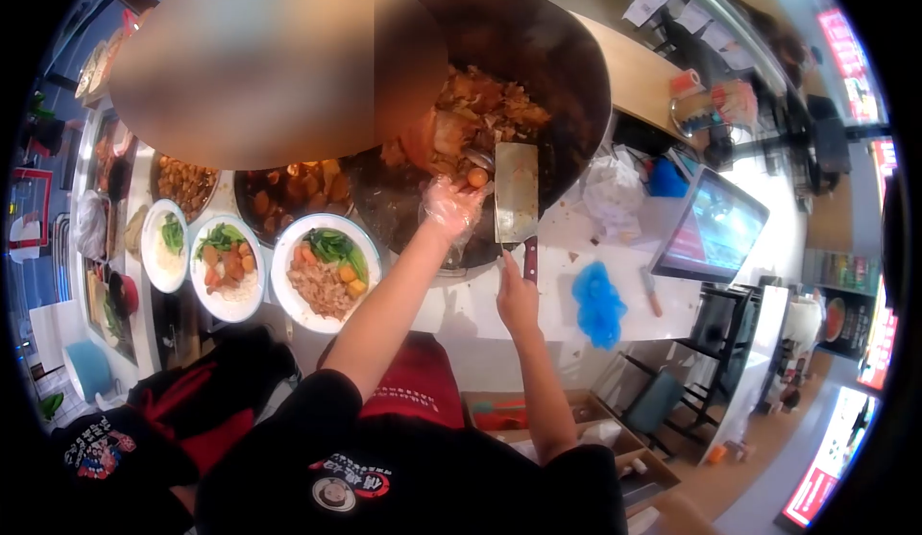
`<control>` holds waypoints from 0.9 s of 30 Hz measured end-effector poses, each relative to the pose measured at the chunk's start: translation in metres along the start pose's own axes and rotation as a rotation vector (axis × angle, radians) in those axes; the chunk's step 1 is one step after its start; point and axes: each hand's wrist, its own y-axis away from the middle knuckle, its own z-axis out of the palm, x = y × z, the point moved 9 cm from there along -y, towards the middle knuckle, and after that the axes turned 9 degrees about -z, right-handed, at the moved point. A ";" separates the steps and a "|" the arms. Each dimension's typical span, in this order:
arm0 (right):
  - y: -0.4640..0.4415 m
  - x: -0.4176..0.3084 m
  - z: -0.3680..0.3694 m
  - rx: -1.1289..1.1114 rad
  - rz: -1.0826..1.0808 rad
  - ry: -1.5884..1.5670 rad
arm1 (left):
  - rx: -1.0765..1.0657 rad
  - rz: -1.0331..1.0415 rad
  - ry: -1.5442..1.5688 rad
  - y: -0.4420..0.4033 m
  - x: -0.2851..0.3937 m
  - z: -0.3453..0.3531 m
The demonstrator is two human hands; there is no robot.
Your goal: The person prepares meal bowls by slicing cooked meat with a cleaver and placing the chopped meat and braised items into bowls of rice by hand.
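My left hand (453,208), in a clear plastic glove, reaches to the near side of a large dark pan (576,84). Its fingers are closed at a small round orange-brown piece (477,178), beside the heap of braised meat (490,103). My right hand (517,295) is wrapped round the handle of a cleaver. The wide blade of the cleaver (517,194) stands over the pan's near right part, just right of my left hand. Three plates of food stand to the left; the nearest plate (279,271) bears sliced meat, greens and yellow pieces.
A blue plastic bag (598,304), a knife (652,293) and a screen (711,223) are on the right. Pans of stew (293,194) lie behind the plates. Another person (125,458) in dark clothes is at lower left. A blurred patch hides the upper left.
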 end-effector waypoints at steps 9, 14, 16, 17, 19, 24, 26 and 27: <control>0.003 -0.026 -0.008 0.020 0.078 -0.642 | -0.026 0.027 0.020 0.033 -0.007 0.001; 0.003 -0.047 -0.007 0.013 0.100 -0.667 | -0.161 -0.060 0.003 0.015 -0.007 -0.019; 0.002 -0.067 -0.012 -0.008 0.133 -0.634 | -0.081 0.067 -0.104 0.042 0.007 -0.010; 0.001 -0.077 -0.011 -0.044 0.140 -0.632 | -0.041 0.028 -0.109 0.067 0.011 0.000; -0.003 -0.094 -0.008 -0.115 0.138 -0.583 | -0.158 -0.005 -0.150 0.097 0.039 0.013; -0.022 -0.183 0.024 -0.055 -0.105 -0.470 | -0.205 0.107 -0.057 0.233 0.137 0.040; -0.021 -0.218 0.060 -0.064 -0.181 -0.378 | -0.282 0.177 -0.177 0.287 0.186 0.048; -0.018 -0.245 0.075 -0.056 -0.195 -0.385 | -0.280 0.206 -0.207 0.310 0.213 0.046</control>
